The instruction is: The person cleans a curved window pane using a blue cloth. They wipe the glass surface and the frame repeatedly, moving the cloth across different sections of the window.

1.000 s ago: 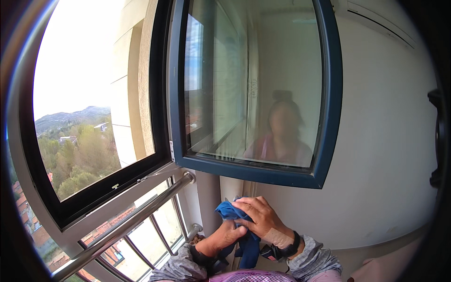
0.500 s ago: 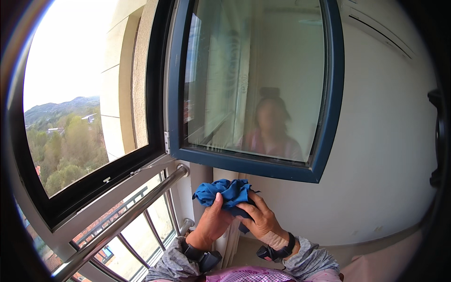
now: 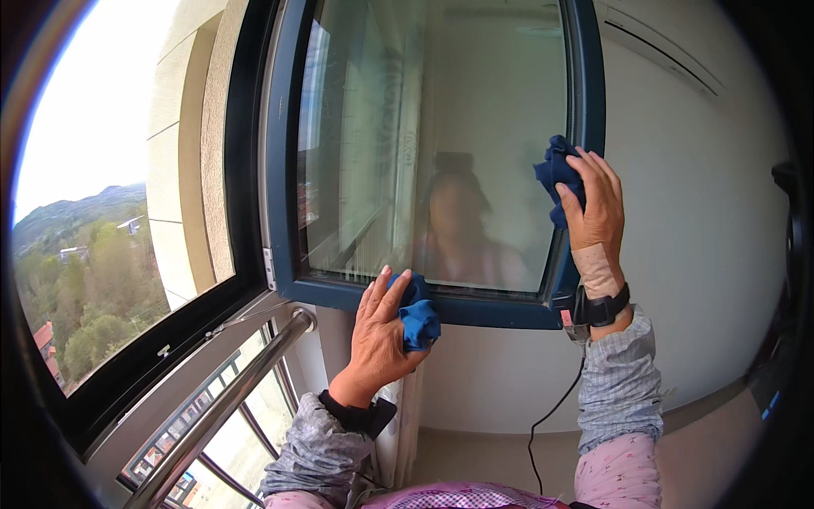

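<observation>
An open casement window sash with a dark blue frame [image 3: 441,312] and a glass pane [image 3: 492,102] stands in front of me. My right hand [image 3: 598,204] presses a dark blue cloth [image 3: 555,174] against the right side of the frame and the pane's edge. Its fingers curl over the cloth. At the lower rail, my left hand [image 3: 381,331] has a brighter blue cloth [image 3: 418,318] bunched under its palm and thumb, with fingertips reaching up to the bottom of the glass. A faint reflection of a person shows in the pane.
To the left is the black fixed window frame [image 3: 191,339], opening onto trees and hills. A metal handrail [image 3: 225,407] with bars runs below it. A black cable [image 3: 543,416] hangs by my right wrist. A white wall [image 3: 678,254] and curtain [image 3: 405,424] lie beyond.
My hands, together on the bunched blue cloths below the sash, have parted. The right has moved up and right to the frame's side; the left has risen to the lower rail.
</observation>
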Available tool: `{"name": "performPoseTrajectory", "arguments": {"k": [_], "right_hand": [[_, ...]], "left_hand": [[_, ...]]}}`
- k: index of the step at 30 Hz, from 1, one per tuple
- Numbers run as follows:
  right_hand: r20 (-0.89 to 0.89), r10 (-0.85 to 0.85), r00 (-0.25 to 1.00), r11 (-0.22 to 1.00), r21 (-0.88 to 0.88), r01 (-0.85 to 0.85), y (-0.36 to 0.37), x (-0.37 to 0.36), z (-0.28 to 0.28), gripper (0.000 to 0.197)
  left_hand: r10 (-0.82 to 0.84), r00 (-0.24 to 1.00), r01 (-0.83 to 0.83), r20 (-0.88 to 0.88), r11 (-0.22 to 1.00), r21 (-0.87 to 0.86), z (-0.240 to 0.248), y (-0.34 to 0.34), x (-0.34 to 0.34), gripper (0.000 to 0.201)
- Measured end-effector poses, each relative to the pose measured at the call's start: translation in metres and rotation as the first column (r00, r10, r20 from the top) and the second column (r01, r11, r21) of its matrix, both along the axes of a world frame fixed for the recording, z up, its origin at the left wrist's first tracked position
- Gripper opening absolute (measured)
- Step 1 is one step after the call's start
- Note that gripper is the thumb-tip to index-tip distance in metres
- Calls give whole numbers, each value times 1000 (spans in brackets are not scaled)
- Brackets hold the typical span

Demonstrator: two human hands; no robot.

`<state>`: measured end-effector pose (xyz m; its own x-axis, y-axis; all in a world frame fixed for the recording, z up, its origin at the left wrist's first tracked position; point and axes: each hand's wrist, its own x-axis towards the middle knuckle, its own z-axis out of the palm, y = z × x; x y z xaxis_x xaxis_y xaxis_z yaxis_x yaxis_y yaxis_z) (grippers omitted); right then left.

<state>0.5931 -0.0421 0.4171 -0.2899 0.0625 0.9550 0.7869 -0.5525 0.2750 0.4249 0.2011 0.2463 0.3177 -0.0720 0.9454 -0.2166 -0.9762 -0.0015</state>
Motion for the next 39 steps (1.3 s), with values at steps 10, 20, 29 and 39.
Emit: {"name": "performPoseTrajectory", "arguments": {"k": [10,20,29,39], "right_hand": [[173,-337,926,928,-106,357,-4,30,4,32],[119,-449,886,872,-161,463,1,-6,25,26],[219,-464,858,878,-11,478,2,0,58,16],[155,-437,886,894,-33,447,0,7,68,20]], "left_hand": [[86,995,-80,-42,989,124,-22,2,29,19],[66,991,-72,114,996,58,-21,-8,39,26],[75,985,-83,154,995,47,-20,-9,43,38],[102,982,-102,161,995,-5,-23,-13,49,33]]}}
